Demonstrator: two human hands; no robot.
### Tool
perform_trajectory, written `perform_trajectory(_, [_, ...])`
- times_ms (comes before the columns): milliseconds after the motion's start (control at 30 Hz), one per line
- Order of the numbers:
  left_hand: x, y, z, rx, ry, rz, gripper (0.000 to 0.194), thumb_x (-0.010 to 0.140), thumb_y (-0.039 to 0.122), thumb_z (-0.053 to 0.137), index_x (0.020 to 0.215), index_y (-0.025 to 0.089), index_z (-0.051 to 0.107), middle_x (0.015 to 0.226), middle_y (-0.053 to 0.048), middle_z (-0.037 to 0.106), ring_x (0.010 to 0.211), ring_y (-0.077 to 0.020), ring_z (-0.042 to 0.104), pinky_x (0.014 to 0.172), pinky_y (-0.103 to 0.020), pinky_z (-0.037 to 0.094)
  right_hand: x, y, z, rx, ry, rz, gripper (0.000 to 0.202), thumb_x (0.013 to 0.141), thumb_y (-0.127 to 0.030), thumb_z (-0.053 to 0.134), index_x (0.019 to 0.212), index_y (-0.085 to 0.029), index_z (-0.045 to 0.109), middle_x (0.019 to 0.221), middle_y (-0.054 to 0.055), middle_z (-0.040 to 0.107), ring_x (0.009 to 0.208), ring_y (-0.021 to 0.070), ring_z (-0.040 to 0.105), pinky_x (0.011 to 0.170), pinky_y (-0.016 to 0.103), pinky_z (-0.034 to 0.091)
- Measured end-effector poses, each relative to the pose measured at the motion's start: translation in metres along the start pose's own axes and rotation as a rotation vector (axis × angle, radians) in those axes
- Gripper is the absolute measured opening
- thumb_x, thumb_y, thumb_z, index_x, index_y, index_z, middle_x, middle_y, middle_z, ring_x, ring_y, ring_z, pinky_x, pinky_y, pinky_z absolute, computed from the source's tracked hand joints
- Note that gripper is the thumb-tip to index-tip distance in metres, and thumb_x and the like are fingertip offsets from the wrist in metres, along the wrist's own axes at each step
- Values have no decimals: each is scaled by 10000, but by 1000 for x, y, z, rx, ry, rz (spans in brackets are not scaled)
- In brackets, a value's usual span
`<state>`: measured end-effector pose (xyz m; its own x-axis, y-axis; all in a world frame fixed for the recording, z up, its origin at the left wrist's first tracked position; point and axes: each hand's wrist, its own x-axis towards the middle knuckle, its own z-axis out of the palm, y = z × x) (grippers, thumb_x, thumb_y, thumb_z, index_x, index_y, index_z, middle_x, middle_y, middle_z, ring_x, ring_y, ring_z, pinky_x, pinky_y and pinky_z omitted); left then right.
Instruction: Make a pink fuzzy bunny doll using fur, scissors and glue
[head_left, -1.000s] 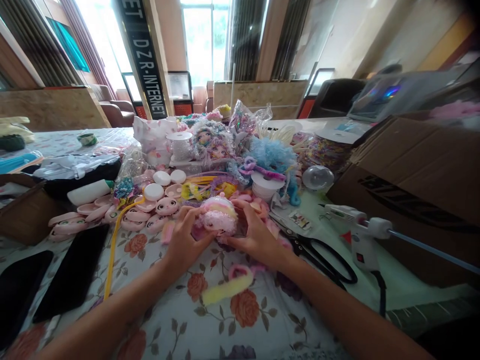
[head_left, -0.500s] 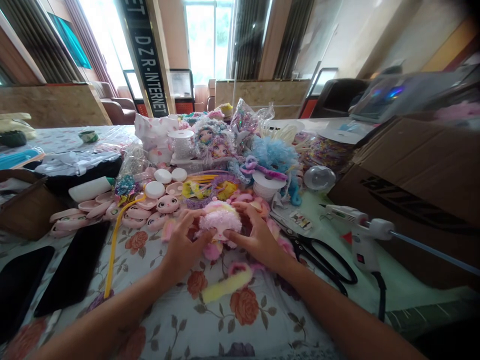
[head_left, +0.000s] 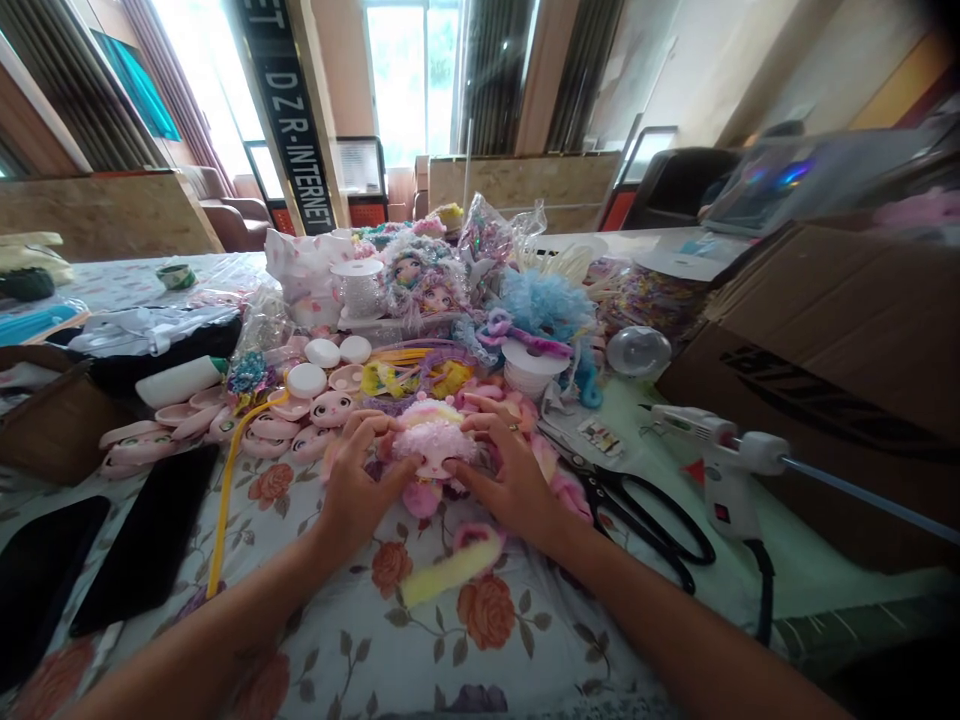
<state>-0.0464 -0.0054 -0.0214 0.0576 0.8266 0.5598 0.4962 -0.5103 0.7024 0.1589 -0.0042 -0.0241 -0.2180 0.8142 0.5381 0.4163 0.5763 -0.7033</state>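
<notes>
Between my two hands is a small doll with fluffy pink hair and a pale face, upright near the middle of the table. My left hand grips its left side, thumb at the cheek. My right hand holds the other side, its thumb pressed by the face and its fingers up at the hair. Pink fuzzy material shows below the head. Closer to me lies a yellow and pink fuzzy strip on the flowered tablecloth.
Black-handled scissors and a white glue gun lie to the right, before a cardboard box. Doll face parts and a black phone are at left. Behind stand a ribbon spool and blue curly hair.
Both hands stay on the doll with only slight finger shifts. The doll's face shows a little more clearly now, and the whole view has moved slightly.
</notes>
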Motion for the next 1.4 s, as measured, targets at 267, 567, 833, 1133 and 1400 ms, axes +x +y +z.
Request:
perform_trajectory(267, [6,-6,-3,-14,-44,96,154,803,265,678,944,203,661,1057,-64,582,1017,-203,560,910,-352,453,3,-4,1,74,-15,40,285,803,-305,689,1049,-236,563,1372,118,485,1282,252,458,995,441,433])
perform_trajectory(567, [13,-4,-12,-277,-114,-125,118,790,267,686,828,165,639,1019,-62,572,993,-182,554,914,-299,432,5,-6,4,176,-13,77,295,770,-239,709,1043,-235,597,1353,109,509,1284,249,460,1051,436,388])
perform_trajectory(833, [13,-4,-11,-261,-108,-63,95,785,236,675,835,166,636,1006,-69,564,994,-191,544,910,-313,429,5,-8,9,152,52,84,250,771,-269,715,1003,-237,627,1315,97,551,1244,244,494,1038,438,394])
perform_trajectory(1133, [12,4,-14,-253,-121,-40,216,907,296,507,867,168,677,1068,-79,601,1049,-204,556,954,-335,425,7,-10,8,85,103,46,191,762,-267,708,940,-228,653,1264,96,600,1206,255,531,1034,444,398])
perform_trajectory(1400, [33,5,-20,52,-172,67,140,732,283,727,838,194,703,1110,-86,621,1076,-246,569,980,-429,425,11,-9,8,67,143,56,177,752,-252,707,915,-207,654,1234,130,607,1177,269,554,1025,465,413])
